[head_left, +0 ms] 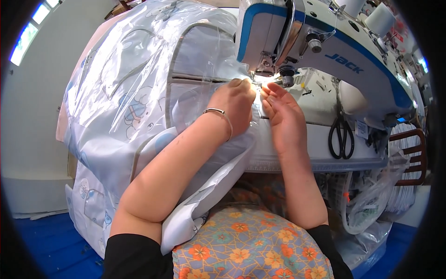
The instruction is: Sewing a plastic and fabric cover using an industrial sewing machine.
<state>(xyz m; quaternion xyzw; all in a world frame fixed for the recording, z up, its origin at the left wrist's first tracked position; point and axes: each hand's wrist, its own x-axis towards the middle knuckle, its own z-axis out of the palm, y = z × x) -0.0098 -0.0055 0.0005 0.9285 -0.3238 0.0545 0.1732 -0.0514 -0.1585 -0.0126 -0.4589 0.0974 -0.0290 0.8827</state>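
Note:
A white and blue sewing machine [306, 37] stands over the work, its lamp glaring at the needle area [265, 76]. Just left of the needle, my left hand [233, 103] is closed on the edge of pale printed fabric [144, 107] with a clear, glossy surface and grey piping. A thin bracelet circles that wrist. On the needle's right, my right hand [284, 111] has its thumb and fingers brought together close under the presser foot. Whatever lies between those fingertips is lost in the glare.
Black-handled scissors [341, 137] lie at the table's front right. Thread cones [380, 18] stand above the machine. Clear plastic bags [367, 209] hang below the table's right end, near a brown chair back [411, 156]. The fabric spills over the left side toward the blue floor [51, 246].

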